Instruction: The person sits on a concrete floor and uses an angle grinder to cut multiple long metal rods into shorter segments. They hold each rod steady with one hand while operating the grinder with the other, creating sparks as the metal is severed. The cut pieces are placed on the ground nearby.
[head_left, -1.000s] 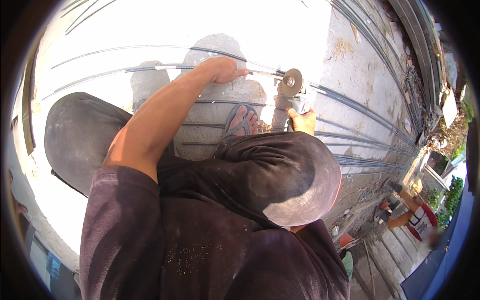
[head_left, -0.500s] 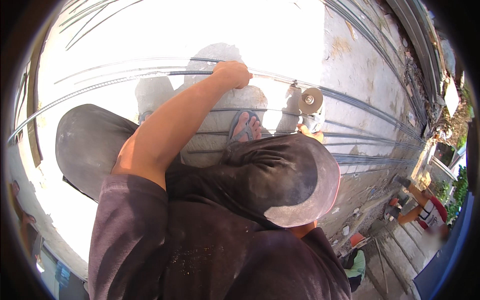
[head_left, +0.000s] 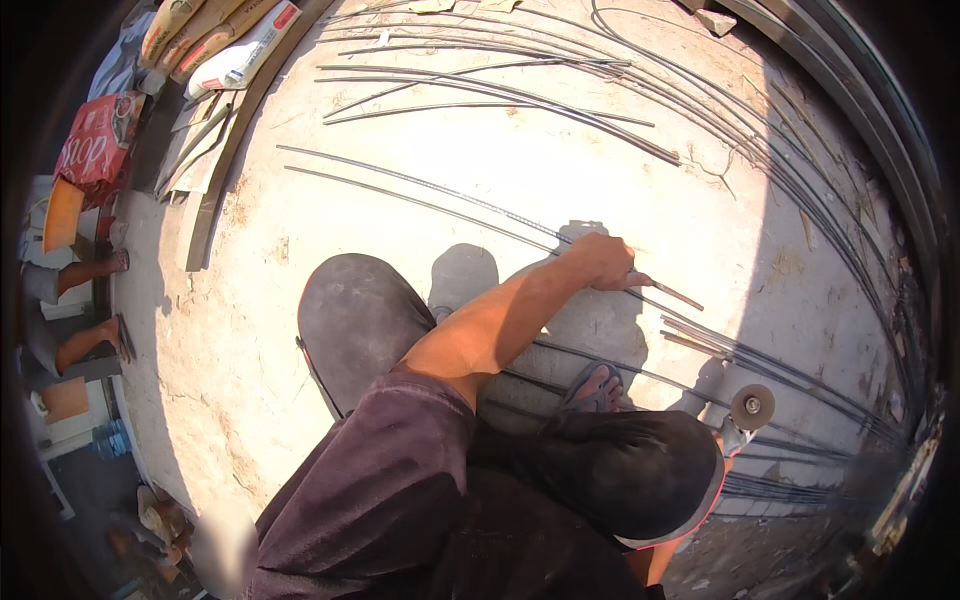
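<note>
My left hand (head_left: 605,262) reaches forward over the sunlit concrete, its fingers closed around thin steel rebar rods (head_left: 430,190). They stretch away to the left, and their short ends stick out to the right of the hand. At the right, beyond my knee, an angle grinder (head_left: 738,437) points its round disc (head_left: 752,407) upward. Only a bit of my right hand (head_left: 727,462) shows at the grinder's body; the knee hides the rest. The disc stands apart from a bundle of rebar (head_left: 790,365), whose ends lie near the held rods.
More rebar (head_left: 490,85) lies across the far floor. My sandalled foot (head_left: 598,388) stands beside rods. At the left are a timber board (head_left: 215,200), sacks (head_left: 240,50), a red bag (head_left: 100,140) and another person's legs (head_left: 90,300). Long metal profiles (head_left: 830,90) curve along the right.
My view has swung left, bringing sacks and far rods into sight. The grinder has drawn back from the rods, and a gap now shows between the held rods and the right-hand bundle.
</note>
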